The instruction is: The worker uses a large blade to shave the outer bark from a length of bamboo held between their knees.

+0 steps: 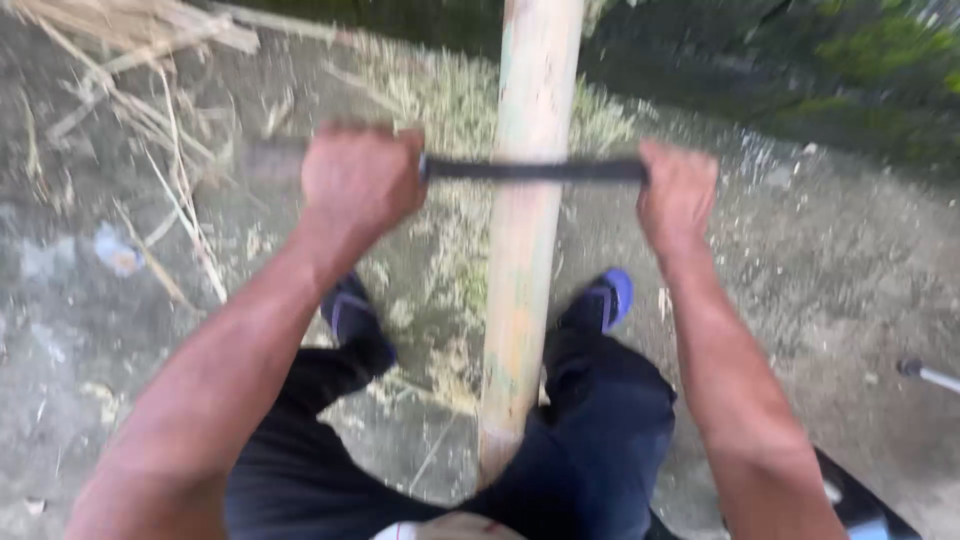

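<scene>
A pale bamboo pole runs from between my knees away toward the top of the view. A dark blade lies crosswise over the pole. My left hand grips its handle end on the left of the pole. My right hand grips the blade's far end on the right. Both fists are closed around it. The picture is blurred by motion.
My legs in dark trousers and blue sandals straddle the pole on concrete ground. Shavings and dry strips lie at left and around the pole. A metal rod tip shows at right; greenery lies beyond.
</scene>
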